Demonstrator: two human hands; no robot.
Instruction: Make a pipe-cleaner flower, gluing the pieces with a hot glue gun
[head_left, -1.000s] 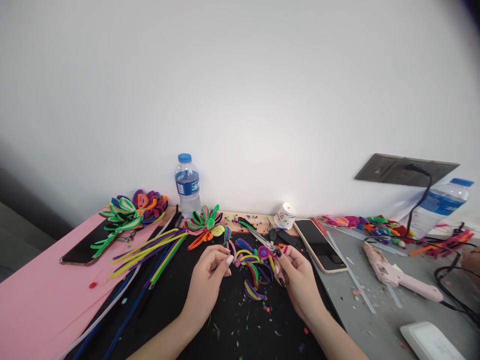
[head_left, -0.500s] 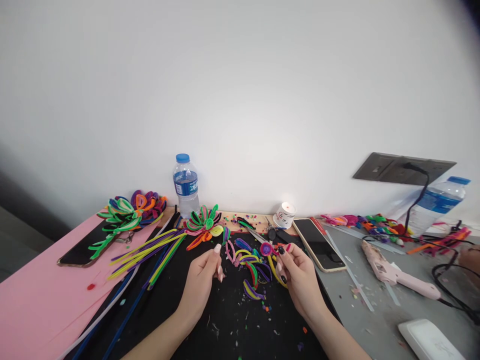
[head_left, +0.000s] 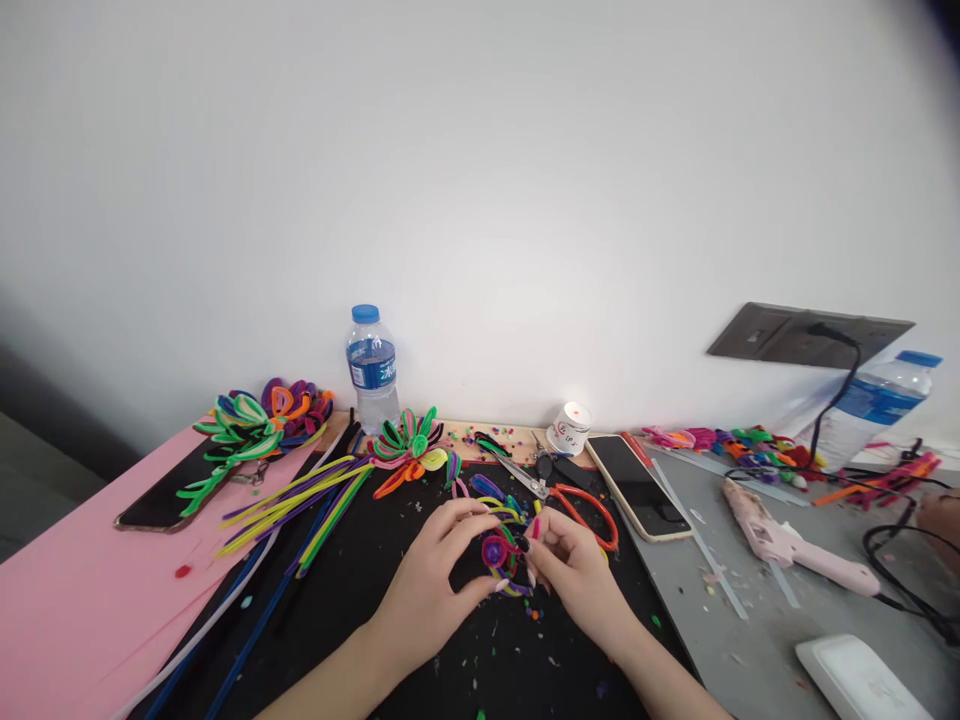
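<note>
A small magenta pipe-cleaner coil point(head_left: 494, 551) with a purple centre is held over the black mat. My right hand point(head_left: 574, 570) pinches its pink end between thumb and fingers. My left hand point(head_left: 439, 575) curves around the coil's left side, thumb below and fingers above, with a gap between them; whether the tips touch it I cannot tell. Behind and below the coil lie pipe-cleaner petals point(head_left: 487, 487) in several colours, partly hidden by my hands. Orange-handled scissors point(head_left: 585, 505) rest just beyond my right hand.
Pipe-cleaner flowers point(head_left: 409, 445), loose yellow and purple pipe cleaners point(head_left: 300, 500), a water bottle point(head_left: 372, 370) and a paper cup point(head_left: 570, 430) stand or lie along the back. To the right are a phone point(head_left: 637, 490), a pink glue gun point(head_left: 802, 550) with its cord, and a white case point(head_left: 862, 675).
My right hand has brought the coil left and slightly down, away from the scissors. The left hand has moved right toward it, its thumb and fingers spreading apart.
</note>
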